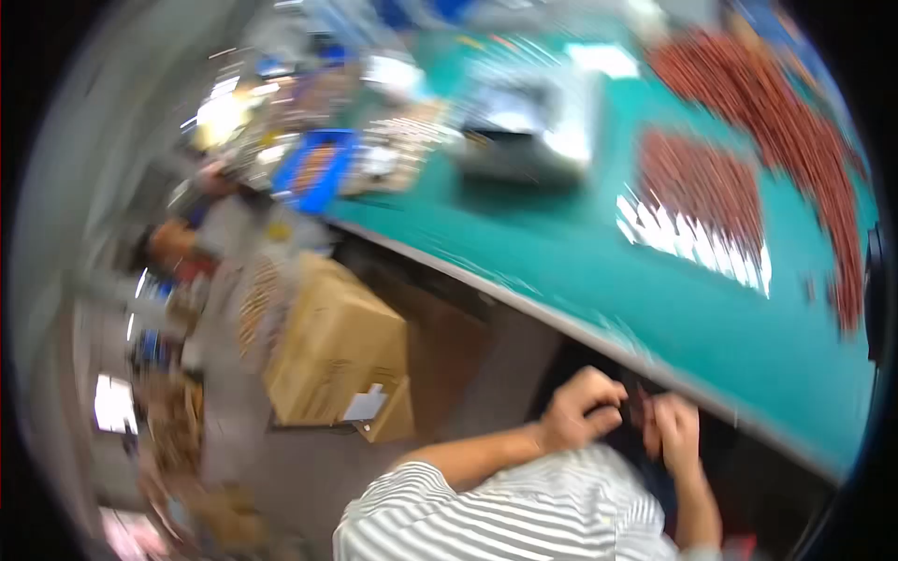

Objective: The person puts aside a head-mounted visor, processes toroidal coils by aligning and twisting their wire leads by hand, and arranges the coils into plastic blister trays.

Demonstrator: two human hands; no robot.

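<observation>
Motion blur softens the whole view. My left hand (pixel 582 409) is in front of the bench edge, its fingers curved and a gap showing between thumb and forefinger; nothing can be seen in it. Close by on the right, my right hand (pixel 673 428) has its fingers closed around a small, dark reddish thing (pixel 638 408), too blurred to name. Both hands are low, over my lap, apart from each other. On the green bench top (pixel 524 248) beyond them lies a block of thin red-brown pieces (pixel 702 182) in rows, partly on something white and shiny.
A long heap of red-brown sticks (pixel 781 122) curves along the bench's far right. A silver-grey machine (pixel 528 126) stands mid-bench, with a blue tray (pixel 318 170) to its left. Cardboard boxes (pixel 337 341) stand on the floor at left. Another person (pixel 173 245) is farther back.
</observation>
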